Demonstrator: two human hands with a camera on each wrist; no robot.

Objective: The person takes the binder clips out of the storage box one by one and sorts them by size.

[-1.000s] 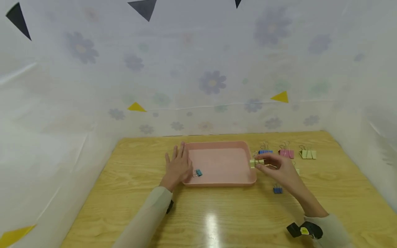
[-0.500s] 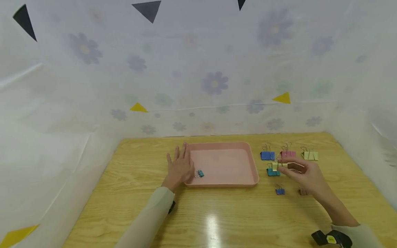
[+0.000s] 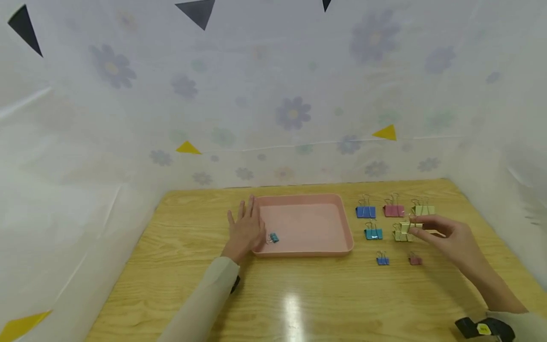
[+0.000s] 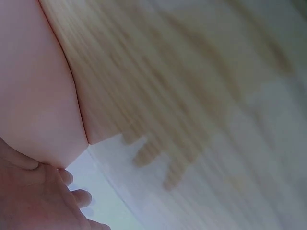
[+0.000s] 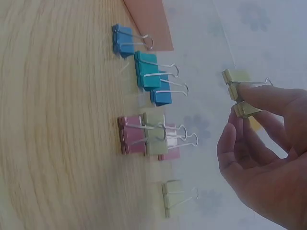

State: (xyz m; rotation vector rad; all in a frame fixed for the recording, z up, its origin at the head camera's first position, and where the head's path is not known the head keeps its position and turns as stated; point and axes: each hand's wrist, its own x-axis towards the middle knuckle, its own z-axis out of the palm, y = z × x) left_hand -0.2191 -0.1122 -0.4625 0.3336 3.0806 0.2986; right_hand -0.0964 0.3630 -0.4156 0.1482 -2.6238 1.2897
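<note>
A pink tray (image 3: 307,227) lies mid-table in the head view. Against its left side rests my left hand (image 3: 244,233), fingers straight and pointing away from me. A small teal binder clip (image 3: 274,237) lies inside the tray near that hand. My right hand (image 3: 453,242) pinches a pale yellow binder clip (image 5: 238,76) between thumb and fingers. The right wrist view shows this clip raised off the table. In the head view it overlaps a yellow-green binder clip (image 3: 401,236) in the middle row on the table.
Right of the tray, binder clips stand in rows. At the back are a blue one (image 3: 365,212), a pink one (image 3: 393,211) and a pale green one (image 3: 425,209). A teal clip (image 3: 373,234) is mid-row; small blue (image 3: 382,261) and dark pink (image 3: 415,261) clips stand nearest.
My right hand has carried the pale yellow binder clip rightward, from the tray's right edge to over the rows of clips. The left hand has stayed at the tray's side.
</note>
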